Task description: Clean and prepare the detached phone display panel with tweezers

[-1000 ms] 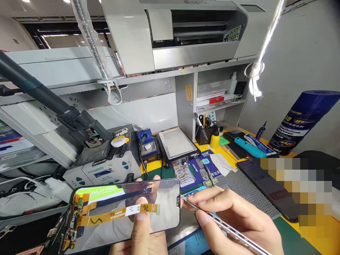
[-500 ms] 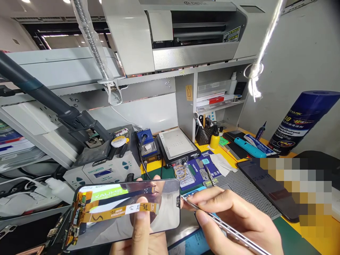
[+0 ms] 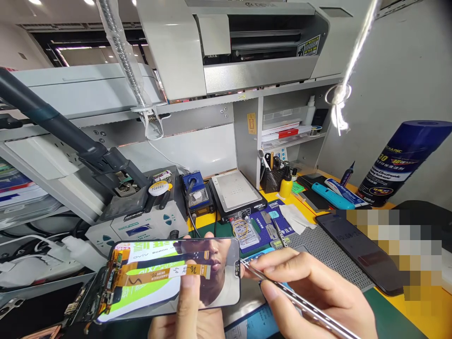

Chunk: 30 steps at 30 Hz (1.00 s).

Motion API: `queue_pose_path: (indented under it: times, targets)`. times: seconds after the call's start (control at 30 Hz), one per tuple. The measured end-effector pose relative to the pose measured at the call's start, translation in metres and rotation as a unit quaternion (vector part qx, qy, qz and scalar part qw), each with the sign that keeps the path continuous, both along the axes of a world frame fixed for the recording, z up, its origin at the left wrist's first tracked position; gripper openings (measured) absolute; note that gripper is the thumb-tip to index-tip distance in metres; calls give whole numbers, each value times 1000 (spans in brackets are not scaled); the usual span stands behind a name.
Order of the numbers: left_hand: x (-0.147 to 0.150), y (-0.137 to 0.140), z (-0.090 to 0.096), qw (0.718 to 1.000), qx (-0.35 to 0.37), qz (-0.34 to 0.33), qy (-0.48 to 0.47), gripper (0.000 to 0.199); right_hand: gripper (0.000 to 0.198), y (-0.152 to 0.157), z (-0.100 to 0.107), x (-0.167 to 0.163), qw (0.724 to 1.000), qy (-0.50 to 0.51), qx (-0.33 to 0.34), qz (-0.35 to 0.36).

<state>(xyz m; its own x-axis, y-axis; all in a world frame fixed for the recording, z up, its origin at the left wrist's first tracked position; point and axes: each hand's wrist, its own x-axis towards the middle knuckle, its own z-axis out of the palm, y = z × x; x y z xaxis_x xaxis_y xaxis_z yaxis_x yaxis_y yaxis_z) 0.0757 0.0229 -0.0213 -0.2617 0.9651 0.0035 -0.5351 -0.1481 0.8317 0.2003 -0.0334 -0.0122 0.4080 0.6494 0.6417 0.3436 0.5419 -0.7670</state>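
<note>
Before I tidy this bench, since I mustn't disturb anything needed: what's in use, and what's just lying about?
In use:
glossy panel with ribbon cable, in left hand
slim metal tool, in right hand

Apparently idle:
yellow bottle
white tissue
spray can

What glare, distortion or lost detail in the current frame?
Head view: mirror-like reflections across the held screen; hanging string glows nearly white. Also head view: spray can leans, probably wide-angle stretch; pixel patch hides detail beside the dark phone.
</note>
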Motion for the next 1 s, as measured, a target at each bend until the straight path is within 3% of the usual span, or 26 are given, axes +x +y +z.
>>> queue_pose_path:
  times: [0.3, 0.53, 0.7, 1.0]
  targets:
    - [3, -2, 2, 1000, 4, 3, 15, 30, 24, 1, -2, 0, 1000, -6, -1, 13]
    - [-1, 0, -1, 1000, -1, 26, 8, 39, 23, 2, 0, 1, 1000, -18, -4, 9]
    - [5, -7, 7, 1000, -23, 10, -1, 34, 24, 2, 1, 1, 999, -29, 21, 12]
    - [6, -5, 10, 997, -73, -2, -31, 28, 22, 0, 2, -1, 999, -30, -11, -10]
